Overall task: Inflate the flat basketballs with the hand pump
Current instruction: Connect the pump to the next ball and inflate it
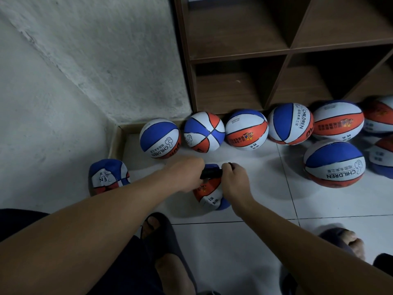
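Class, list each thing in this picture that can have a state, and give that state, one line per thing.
Basketball under the hands: flat, crumpled, pump set against it.
Hand pump: gripped by both hands.
Basketball by the wall: flat, folded in.
Row of basketballs by the shelf: round, inflated.
Left hand: curled round the pump.
Right hand: curled round the pump's end.
Shelf compartments: open, nothing seen inside.

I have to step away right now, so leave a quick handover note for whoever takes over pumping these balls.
Left hand and right hand both grip the black hand pump over a limp ball on the floor.
Another flat ball lies by the wall.
Round balls line the shelf base: apparently done.
Left: finish this ball, then the flat one.
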Tool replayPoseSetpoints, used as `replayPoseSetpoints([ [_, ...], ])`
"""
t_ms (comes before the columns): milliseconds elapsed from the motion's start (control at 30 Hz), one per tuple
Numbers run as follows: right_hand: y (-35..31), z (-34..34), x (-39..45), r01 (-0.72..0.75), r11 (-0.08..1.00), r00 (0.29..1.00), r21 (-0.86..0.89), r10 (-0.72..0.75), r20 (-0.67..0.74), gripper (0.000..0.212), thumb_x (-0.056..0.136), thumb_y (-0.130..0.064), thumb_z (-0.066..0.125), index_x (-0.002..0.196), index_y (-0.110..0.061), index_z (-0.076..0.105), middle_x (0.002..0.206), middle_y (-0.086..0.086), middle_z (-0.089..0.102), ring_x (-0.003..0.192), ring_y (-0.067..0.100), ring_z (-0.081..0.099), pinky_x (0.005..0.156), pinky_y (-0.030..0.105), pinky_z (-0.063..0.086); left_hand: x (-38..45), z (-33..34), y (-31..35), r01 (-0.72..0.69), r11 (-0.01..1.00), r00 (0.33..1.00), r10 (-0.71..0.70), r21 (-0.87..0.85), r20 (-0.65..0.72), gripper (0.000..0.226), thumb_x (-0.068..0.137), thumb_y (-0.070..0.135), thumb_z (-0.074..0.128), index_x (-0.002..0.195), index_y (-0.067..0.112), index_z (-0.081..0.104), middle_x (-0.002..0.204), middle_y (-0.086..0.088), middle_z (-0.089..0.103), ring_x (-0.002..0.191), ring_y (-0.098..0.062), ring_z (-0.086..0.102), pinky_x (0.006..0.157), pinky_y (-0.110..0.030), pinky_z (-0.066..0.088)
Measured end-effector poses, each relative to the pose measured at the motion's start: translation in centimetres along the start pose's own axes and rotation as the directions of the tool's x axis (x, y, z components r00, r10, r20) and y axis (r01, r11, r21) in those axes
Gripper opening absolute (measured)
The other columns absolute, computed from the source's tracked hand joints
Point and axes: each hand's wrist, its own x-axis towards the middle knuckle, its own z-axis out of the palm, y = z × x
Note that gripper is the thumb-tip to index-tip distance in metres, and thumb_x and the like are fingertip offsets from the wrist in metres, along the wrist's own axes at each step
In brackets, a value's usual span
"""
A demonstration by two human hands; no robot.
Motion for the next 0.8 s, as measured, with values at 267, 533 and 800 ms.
replayPoseSetpoints([
  [267, -0.6, 0.3, 0.1, 0.012, 1.0, 0.999, -0.021, -0.011, 0.052, 0.027, 0.105, -0.031, 0.045, 0.095, -0.016, 0.065, 0.08, 0.007, 0.065, 0.073, 0.025, 0.064, 0.065, 0.048, 0.056, -0.3, 0.6, -0.4, -0.007, 0.997, 1.0, 0.008, -0.071, 0.009, 0.012, 0.097, 0.029, 0.073, 0.097, 0.02, 0.066, 0.077, -0.002, 0.066, 0.064, -0.02, 0.063, 0.055, -0.031, 0.042],
  [533, 0.5, -5.8, 3.6, -0.068, 0.995, 0.997, -0.076, 0.071, 0.029, 0.033, 0.107, -0.027, 0.045, 0.094, -0.002, 0.061, 0.075, 0.016, 0.055, 0.065, 0.03, 0.052, 0.059, 0.041, 0.046, -0.4, 0.3, -2.7, 0.011, 0.996, 1.0, -0.009, -0.088, 0.022, 0.037, 0.097, 0.049, 0.075, 0.073, 0.028, 0.056, 0.071, 0.003, 0.063, 0.064, -0.021, 0.063, 0.06, -0.034, 0.048],
  [800, 0.7, -5.4, 3.4, -0.08, 0.997, 0.995, -0.02, 0.078, -0.069, 0.028, 0.105, -0.025, 0.045, 0.09, -0.004, 0.055, 0.075, 0.013, 0.048, 0.067, 0.028, 0.048, 0.063, 0.044, 0.046, -0.1, 1.0, -1.6, 0.001, 0.999, 1.0, -0.001, -0.034, -0.015, 0.037, 0.096, 0.05, 0.077, 0.078, 0.028, 0.053, 0.073, 0.003, 0.061, 0.066, -0.021, 0.064, 0.064, -0.038, 0.056],
])
